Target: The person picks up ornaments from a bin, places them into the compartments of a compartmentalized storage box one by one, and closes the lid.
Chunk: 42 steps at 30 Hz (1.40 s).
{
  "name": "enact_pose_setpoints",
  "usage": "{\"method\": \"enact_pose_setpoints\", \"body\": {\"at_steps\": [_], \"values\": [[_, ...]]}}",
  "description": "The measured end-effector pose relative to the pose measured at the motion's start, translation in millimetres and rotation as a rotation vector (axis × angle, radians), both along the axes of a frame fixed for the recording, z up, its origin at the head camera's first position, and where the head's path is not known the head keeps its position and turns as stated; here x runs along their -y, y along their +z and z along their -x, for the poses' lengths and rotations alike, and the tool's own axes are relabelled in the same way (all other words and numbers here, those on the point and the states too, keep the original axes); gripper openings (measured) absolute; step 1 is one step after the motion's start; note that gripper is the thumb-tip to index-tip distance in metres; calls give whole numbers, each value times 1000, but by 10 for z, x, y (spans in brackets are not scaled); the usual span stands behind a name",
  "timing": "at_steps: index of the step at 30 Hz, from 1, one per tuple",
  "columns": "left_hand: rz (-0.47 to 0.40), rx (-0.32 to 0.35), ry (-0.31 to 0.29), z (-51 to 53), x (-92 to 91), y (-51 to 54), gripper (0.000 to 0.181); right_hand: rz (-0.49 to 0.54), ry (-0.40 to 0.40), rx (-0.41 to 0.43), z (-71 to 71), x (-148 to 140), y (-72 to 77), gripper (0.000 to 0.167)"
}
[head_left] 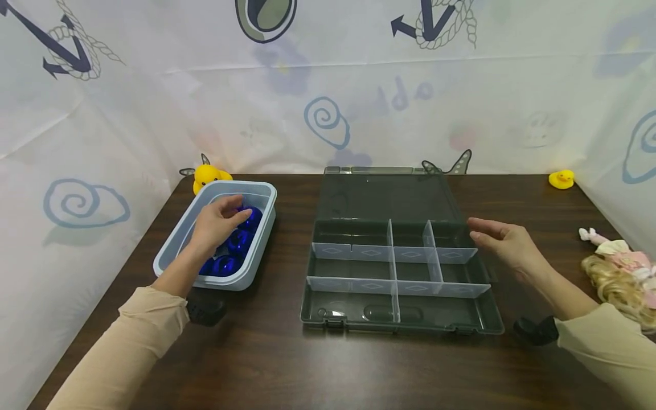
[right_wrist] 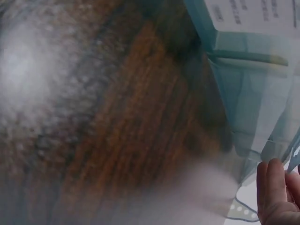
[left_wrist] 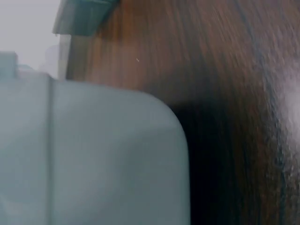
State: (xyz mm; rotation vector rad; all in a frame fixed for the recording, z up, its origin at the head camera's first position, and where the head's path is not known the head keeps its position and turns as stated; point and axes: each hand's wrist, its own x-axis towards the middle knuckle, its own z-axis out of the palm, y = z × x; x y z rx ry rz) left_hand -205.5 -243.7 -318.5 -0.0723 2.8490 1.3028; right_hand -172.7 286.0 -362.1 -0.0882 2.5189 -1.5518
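Observation:
Over the light-blue plastic tub (head_left: 249,267), my left hand (head_left: 214,223) reaches down with thumb and fingers apart, beside shiny blue balls (head_left: 239,243). Whether its fingertips touch a ball cannot be made out. The tub's outer wall (left_wrist: 117,154) fills much of the left wrist view, where that hand does not show. At the right side of a clear grey compartment box (head_left: 353,267), my right hand (head_left: 509,245) is held with relaxed fingers around nothing. The box's lid (head_left: 381,196) is raised behind its dividers. In the right wrist view, fingers (right_wrist: 274,187) show near the box's side (right_wrist: 248,103).
A yellow toy duck (head_left: 207,175) sits behind the tub, another small duck (head_left: 561,179) at the back right. A blond doll (head_left: 620,273) lies by the right edge of the dark wood table (head_left: 359,376). A printed white curtain (head_left: 205,114) hangs behind.

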Motion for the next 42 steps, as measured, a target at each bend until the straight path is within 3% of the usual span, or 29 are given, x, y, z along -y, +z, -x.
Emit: {"method": "enact_pose_setpoints", "body": {"at_steps": [4, 12, 21, 31, 36, 39, 42], "values": [[32, 4, 21, 56, 23, -87, 57, -19, -6, 29, -3, -1, -25, 60], [217, 41, -12, 101, 18, -174, 56, 40, -12, 47, -9, -6, -58, 62], [245, 57, -39, 121, -15, -175, 58, 89, -20, 28, -18, -18, -90, 62], [285, 33, -40, 124, -33, -180, 56, 77, -6, 23, -10, 3, -82, 62], [253, 14, -31, 83, 18, -76, 64, 84, -3, 22, -4, -10, -79, 63], [204, -18, -33, 44, 5, 93, 66, 89, -3, 15, -2, -20, -73, 63], [94, -36, -35, 11, -95, 303, 66, 85, -3, 15, 0, -22, -67, 63]]}}
